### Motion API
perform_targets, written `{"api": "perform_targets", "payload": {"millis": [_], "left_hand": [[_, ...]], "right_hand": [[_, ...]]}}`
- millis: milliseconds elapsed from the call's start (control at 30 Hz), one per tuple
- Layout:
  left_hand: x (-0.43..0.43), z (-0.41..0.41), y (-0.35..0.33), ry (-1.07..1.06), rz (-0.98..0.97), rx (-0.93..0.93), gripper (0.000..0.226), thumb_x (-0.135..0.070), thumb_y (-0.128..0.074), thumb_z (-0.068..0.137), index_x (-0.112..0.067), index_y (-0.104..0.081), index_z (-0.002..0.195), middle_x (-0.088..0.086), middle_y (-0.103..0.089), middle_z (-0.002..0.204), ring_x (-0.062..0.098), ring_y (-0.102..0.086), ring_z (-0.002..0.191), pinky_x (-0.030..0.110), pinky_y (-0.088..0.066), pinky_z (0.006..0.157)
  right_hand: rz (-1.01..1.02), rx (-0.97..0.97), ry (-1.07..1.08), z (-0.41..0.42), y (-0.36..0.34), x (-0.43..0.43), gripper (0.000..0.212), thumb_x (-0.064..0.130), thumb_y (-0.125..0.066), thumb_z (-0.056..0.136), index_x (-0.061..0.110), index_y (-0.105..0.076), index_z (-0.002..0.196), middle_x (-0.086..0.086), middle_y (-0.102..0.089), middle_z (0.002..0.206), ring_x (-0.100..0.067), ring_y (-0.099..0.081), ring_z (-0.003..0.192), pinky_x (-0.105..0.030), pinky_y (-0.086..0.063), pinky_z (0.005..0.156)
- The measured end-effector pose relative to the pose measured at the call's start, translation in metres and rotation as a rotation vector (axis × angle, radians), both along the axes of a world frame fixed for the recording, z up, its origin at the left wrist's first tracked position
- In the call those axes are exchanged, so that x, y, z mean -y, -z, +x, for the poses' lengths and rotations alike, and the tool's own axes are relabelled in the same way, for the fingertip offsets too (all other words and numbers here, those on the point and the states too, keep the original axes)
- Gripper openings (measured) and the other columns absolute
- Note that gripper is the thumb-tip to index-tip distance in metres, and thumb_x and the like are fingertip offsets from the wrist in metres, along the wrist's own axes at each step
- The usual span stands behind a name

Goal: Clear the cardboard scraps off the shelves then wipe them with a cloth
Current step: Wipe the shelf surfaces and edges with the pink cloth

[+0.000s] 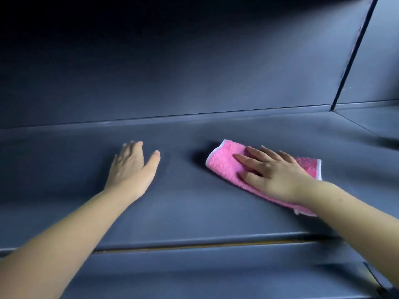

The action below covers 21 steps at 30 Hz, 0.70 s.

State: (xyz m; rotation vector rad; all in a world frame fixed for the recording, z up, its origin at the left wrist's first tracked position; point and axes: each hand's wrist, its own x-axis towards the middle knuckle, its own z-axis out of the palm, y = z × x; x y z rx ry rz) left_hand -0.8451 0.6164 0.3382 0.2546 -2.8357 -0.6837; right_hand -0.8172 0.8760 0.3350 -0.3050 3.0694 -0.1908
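Nearest the lens, left forearm and right forearm, both bare, reaching in from the bottom corners over the front lip of the shelf. Farther in, left hand flat on the dark blue-grey metal shelf, palm down, fingers straight and close together, thumb spread, holding nothing. Well apart to its right, right hand pressing palm-down on a folded pink cloth, fingers straight and fanned, not curled round it. Cloth terry-textured with white edging, lying flat on the shelf at mid-depth, right of centre, one end past the fingertips, the other under the wrist. Behind both, plain back panel. At far right, a slanting upright divider, another bay beyond. Below the lip, a lower shelf, blurred.
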Motion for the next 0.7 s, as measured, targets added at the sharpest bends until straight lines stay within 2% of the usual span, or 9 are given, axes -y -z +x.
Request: {"api": "perform_targets", "payload": {"millis": [67,167,233,467,700], "left_hand": [[0.022,0.005,0.004,-0.058,-0.058,0.044,0.061,-0.043,-0.029,0.097,-0.013,-0.017,0.149,0.007,-0.013,0.159,0.023,-0.009,0.147,0.037,-0.009,0.118],[0.036,0.011,0.013,-0.079,-0.050,0.080,0.062,-0.042,-0.029,0.097,-0.008,-0.019,0.148,0.012,-0.017,0.158,0.022,-0.007,0.148,0.036,-0.007,0.119],[0.038,0.010,0.014,-0.064,-0.016,0.073,0.061,-0.040,-0.030,0.097,-0.008,-0.020,0.147,0.011,-0.016,0.158,0.022,-0.007,0.148,0.035,-0.006,0.119],[0.039,0.014,0.020,-0.037,-0.064,0.072,0.062,-0.042,-0.026,0.097,-0.010,-0.017,0.149,0.006,-0.010,0.160,0.016,-0.003,0.148,0.030,0.001,0.119],[0.038,0.016,0.017,-0.055,-0.088,0.092,0.061,-0.042,-0.027,0.097,-0.010,-0.017,0.148,0.006,-0.009,0.160,0.016,-0.002,0.148,0.030,0.002,0.119]], "right_hand": [[-0.007,-0.017,-0.016,0.000,0.001,0.031,0.055,0.056,-0.023,0.093,0.045,-0.009,0.145,0.010,0.000,0.158,-0.015,0.002,0.146,-0.040,0.001,0.116],[-0.052,-0.058,-0.324,0.028,0.014,0.095,0.060,0.057,-0.024,0.090,0.042,-0.007,0.146,0.006,0.002,0.158,-0.018,0.006,0.145,-0.041,0.009,0.114],[-0.077,-0.060,-0.449,0.042,0.017,0.113,0.061,0.060,-0.023,0.089,0.044,-0.006,0.145,0.006,0.004,0.158,-0.016,0.008,0.145,-0.037,0.014,0.112],[-0.013,0.040,-0.241,-0.004,0.006,0.092,0.058,0.059,-0.023,0.091,0.047,-0.004,0.144,0.013,0.005,0.157,-0.009,0.009,0.145,-0.033,0.009,0.115],[-0.049,0.003,-0.276,-0.013,0.012,0.092,0.058,0.062,-0.015,0.089,0.048,-0.001,0.144,0.011,0.008,0.157,-0.011,0.012,0.145,-0.034,0.011,0.115]]}}
